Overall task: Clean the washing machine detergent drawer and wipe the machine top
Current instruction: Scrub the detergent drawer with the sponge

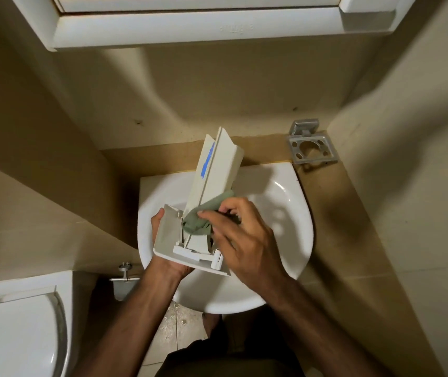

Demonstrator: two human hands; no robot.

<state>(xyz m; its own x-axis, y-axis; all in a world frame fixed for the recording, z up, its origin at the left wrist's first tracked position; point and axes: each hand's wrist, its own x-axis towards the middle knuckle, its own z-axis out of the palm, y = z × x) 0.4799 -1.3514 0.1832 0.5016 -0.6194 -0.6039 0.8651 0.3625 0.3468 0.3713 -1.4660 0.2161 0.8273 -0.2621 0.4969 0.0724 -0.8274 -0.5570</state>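
Our left hand (163,240): we grip the front panel of the white plastic detergent drawer (212,191) from below and from its left edge, fingers curled over the panel's left side.
Our right hand (242,235): we pinch a crumpled, soft green cloth (201,219) between thumb and fingertips and press it against the drawer's near end, just behind the panel.
Drawer position: held in the air over the white ceramic basin (293,213), panel end near us and low, the long body tilted up and away, its far tip above the basin's back rim.
Drawer surface: a blue streak (207,161) runs along its far upper-left face; we cannot tell whether it is residue or a marking.
Handling judgement: the drawer looks light, stiff and hollow, with thin ribs and clips near the panel that could snap if twisted; damp plastic may be slippery. The broad panel is the safest hold, leaving the body free for wiping.
Cloth judgement: limp and pliable, so it can be pushed into corners with a fingertip.
Left of the basin: a white toilet (13,327) with its lid down.
Far right: a grey metal holder (310,151) fixed at the wall corner.
Farthest: a white cabinet (190,25) overhead on the beige tiled wall.
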